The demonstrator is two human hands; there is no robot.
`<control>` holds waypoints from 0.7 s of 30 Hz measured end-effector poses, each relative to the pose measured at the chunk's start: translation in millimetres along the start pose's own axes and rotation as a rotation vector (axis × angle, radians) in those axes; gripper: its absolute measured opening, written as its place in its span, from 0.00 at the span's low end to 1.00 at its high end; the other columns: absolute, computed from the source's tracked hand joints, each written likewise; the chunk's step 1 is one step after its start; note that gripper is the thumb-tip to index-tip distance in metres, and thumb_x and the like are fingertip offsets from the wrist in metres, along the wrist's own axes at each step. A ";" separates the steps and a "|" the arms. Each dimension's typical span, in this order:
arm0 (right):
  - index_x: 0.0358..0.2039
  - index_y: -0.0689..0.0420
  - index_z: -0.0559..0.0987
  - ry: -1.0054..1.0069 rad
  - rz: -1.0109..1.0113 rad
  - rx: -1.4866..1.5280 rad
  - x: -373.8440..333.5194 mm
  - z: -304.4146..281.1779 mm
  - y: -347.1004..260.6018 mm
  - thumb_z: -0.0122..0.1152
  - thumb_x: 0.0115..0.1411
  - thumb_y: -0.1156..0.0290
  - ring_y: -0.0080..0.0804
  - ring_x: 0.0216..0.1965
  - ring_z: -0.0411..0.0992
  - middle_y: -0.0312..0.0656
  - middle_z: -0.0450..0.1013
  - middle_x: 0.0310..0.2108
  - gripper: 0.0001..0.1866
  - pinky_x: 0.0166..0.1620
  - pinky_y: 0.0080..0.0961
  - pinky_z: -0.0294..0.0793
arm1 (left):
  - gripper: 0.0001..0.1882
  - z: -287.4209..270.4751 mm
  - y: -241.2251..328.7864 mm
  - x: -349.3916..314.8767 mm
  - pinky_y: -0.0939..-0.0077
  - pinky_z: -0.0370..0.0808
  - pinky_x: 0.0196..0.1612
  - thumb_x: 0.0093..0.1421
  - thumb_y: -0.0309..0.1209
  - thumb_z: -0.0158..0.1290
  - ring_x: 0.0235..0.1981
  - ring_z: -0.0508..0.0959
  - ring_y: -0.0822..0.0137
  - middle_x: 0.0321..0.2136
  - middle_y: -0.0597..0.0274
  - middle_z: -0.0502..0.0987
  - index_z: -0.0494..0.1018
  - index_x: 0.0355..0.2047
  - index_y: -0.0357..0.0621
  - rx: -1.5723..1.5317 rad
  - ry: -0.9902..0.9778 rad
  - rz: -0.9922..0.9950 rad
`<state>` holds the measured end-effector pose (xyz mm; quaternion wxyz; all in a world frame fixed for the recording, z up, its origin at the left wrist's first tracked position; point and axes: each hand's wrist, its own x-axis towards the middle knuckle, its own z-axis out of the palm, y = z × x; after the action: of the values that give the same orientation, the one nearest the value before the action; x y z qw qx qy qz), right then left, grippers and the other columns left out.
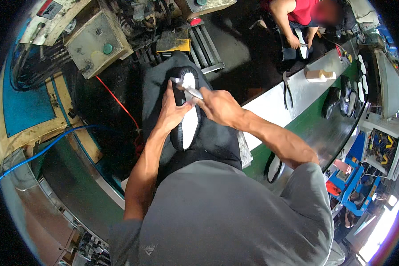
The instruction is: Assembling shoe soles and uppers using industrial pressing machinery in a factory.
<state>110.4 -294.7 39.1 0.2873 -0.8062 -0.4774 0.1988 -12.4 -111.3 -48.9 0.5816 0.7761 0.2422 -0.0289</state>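
Observation:
Sole up across my lap lies a black shoe upper (178, 135), stretched on its form, with a white insole board (190, 126) down its middle. My left hand (170, 111) is closed round the shoe's left side, its thumb near the insole. In my right hand (221, 106) a silver metal hand tool (193, 92) is gripped. The tool's head lies over the upper's edge near the far end, close to my left fingers. Blur hides whether it is pincers or a hammer. A dark cloth (157, 80) covers my lap under the shoe.
Along the right runs a metal-edged bench (261, 108) with a green belt, bearing pincers (288, 91), a bottle (320, 76) and several shoes (341, 99). A co-worker (292, 17) handles another shoe at far right. Machinery with a control box (97, 40) stands at left, near a blue hose (44, 150).

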 end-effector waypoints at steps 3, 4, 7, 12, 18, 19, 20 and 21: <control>0.41 0.64 0.76 -0.222 0.208 -0.149 -1.1 10.3 22.4 0.57 0.76 0.56 0.67 0.32 0.81 0.61 0.78 0.25 0.20 0.37 0.58 0.81 | 0.55 -6.9 -12.0 -22.4 0.53 0.53 0.80 0.66 0.40 0.67 0.79 0.56 0.37 0.76 0.27 0.55 0.45 0.80 0.28 0.149 0.011 -0.008; 0.43 0.64 0.77 -0.235 0.260 -0.158 -3.1 0.3 38.0 0.56 0.76 0.53 0.68 0.35 0.82 0.62 0.80 0.27 0.22 0.39 0.60 0.82 | 0.49 -3.9 -1.8 -35.1 0.53 0.56 0.79 0.71 0.41 0.62 0.78 0.59 0.38 0.76 0.28 0.57 0.48 0.80 0.30 0.081 -0.002 -0.094; 0.44 0.62 0.78 0.116 0.197 0.044 -12.5 -20.2 9.1 0.63 0.66 0.61 0.66 0.38 0.83 0.59 0.83 0.35 0.16 0.44 0.59 0.82 | 0.45 -17.8 4.3 -70.2 0.54 0.59 0.78 0.73 0.42 0.60 0.77 0.61 0.39 0.75 0.29 0.59 0.51 0.79 0.31 -0.080 -0.041 -0.226; 0.43 0.62 0.71 -0.168 0.270 -0.348 -15.5 18.0 37.1 0.67 0.59 0.70 0.64 0.38 0.81 0.58 0.79 0.32 0.17 0.39 0.56 0.80 | 0.44 -13.3 10.2 -74.0 0.57 0.63 0.77 0.74 0.42 0.60 0.77 0.63 0.43 0.76 0.31 0.59 0.53 0.79 0.30 -0.098 -0.030 -0.211; 0.42 0.62 0.71 0.140 0.081 -0.113 -19.1 2.9 19.0 0.66 0.57 0.72 0.67 0.37 0.81 0.59 0.81 0.33 0.16 0.41 0.58 0.82 | 0.51 -7.1 24.1 -89.4 0.65 0.68 0.74 0.69 0.21 0.62 0.74 0.66 0.52 0.78 0.36 0.55 0.42 0.82 0.37 -0.385 -0.082 -0.230; 0.41 0.62 0.72 0.098 0.108 -0.183 -24.9 14.0 23.6 0.66 0.57 0.72 0.66 0.36 0.82 0.58 0.80 0.32 0.15 0.40 0.57 0.82 | 0.55 -3.3 25.1 -93.1 0.67 0.69 0.73 0.67 0.16 0.62 0.74 0.66 0.52 0.79 0.37 0.52 0.38 0.83 0.40 -0.591 -0.106 -0.257; 0.40 0.62 0.72 0.053 0.140 -0.250 -35.7 27.6 27.6 0.66 0.56 0.73 0.65 0.36 0.82 0.58 0.80 0.32 0.14 0.39 0.57 0.82 | 0.55 -2.1 21.4 -99.2 0.67 0.69 0.73 0.67 0.16 0.62 0.74 0.66 0.52 0.79 0.37 0.52 0.38 0.83 0.40 -0.594 -0.116 -0.267; 0.37 0.61 0.72 -0.147 0.286 -0.327 -38.5 33.4 33.1 0.67 0.56 0.72 0.62 0.36 0.82 0.56 0.79 0.31 0.13 0.38 0.55 0.80 | 0.58 -2.7 14.6 -96.4 0.67 0.69 0.73 0.65 0.15 0.63 0.75 0.65 0.52 0.80 0.39 0.50 0.35 0.83 0.42 -0.575 -0.120 -0.228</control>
<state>94.2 -332.2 -6.0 0.0860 -0.8848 -0.4040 0.2157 -92.0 -144.8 -3.7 0.7835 0.5444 0.2912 -0.0699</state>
